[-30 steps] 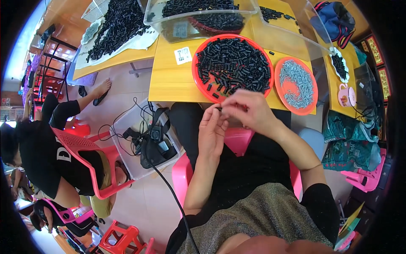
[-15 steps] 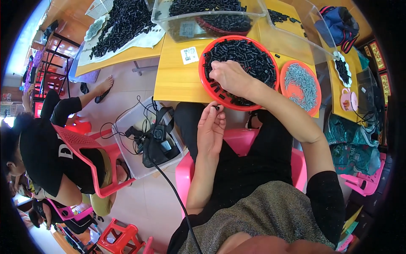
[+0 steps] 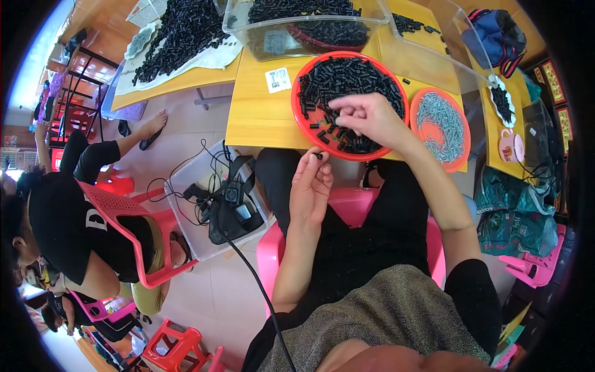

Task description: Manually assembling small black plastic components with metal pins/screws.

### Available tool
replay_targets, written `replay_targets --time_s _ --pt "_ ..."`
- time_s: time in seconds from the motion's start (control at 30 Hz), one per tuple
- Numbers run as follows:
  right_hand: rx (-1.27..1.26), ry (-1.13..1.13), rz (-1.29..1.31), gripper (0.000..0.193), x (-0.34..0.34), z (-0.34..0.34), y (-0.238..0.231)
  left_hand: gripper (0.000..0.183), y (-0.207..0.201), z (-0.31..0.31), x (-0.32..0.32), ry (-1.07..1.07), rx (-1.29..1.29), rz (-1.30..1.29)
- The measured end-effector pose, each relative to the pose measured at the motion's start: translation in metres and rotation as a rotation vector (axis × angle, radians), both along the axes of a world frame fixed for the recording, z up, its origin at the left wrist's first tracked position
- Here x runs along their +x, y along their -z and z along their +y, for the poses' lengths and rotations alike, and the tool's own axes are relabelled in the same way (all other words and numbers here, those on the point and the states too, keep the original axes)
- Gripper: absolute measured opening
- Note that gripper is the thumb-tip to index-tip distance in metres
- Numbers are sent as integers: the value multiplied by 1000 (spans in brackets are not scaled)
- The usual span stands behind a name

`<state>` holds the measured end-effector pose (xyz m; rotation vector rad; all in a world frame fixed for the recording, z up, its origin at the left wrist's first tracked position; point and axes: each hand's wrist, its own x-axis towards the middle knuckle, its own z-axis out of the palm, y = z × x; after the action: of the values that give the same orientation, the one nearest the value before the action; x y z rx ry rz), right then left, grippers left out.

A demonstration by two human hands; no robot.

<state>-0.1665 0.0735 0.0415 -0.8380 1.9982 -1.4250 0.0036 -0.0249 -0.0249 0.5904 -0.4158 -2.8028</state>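
My left hand (image 3: 312, 189) is just in front of the yellow table's near edge, palm up. Its thumb and forefinger pinch a small black plastic tube (image 3: 318, 156). Over the right side of a red round basin (image 3: 404, 98) hovers my right hand (image 3: 370, 118), forefinger stretched out to the left and the other fingers loosely bent. I see nothing held in it. Many short black plastic tubes (image 3: 347, 73) fill the basin, thinner at its near left, where the red bottom shows. Beside it, an orange-red plate (image 3: 423, 139) holds a heap of small silver metal pieces (image 3: 443, 119).
Behind the basin a clear plastic box (image 3: 266, 44) holds more black tubes. A white label (image 3: 277, 80) lies left of the basin. Another heap of tubes (image 3: 180, 40) covers the left table. At lower left, a white bin (image 3: 207, 245) holds cables, near a seated person (image 3: 87, 229).
My right hand has moved right within the basin, and its forefinger has straightened. The left hand stays in place with its tube.
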Motion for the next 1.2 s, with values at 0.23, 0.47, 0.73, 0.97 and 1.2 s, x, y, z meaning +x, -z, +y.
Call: replay_targets --time_s 0.23,0.47,0.73,0.97,1.2 --pt "-231 33 -247 11 48 27 6 22 -6 4 2 18 11 3" --pt "-363 111 -421 13 83 28 -1 24 -14 10 4 18 -16 0" --pt "-408 199 -93 13 96 25 4 28 -20 11 7 18 -96 1" --pt "-363 255 180 14 100 22 11 27 -26 13 6 -26 -153 -61" --pt "-369 353 294 22 107 20 8 25 -25 12 7 -58 -286 -86"
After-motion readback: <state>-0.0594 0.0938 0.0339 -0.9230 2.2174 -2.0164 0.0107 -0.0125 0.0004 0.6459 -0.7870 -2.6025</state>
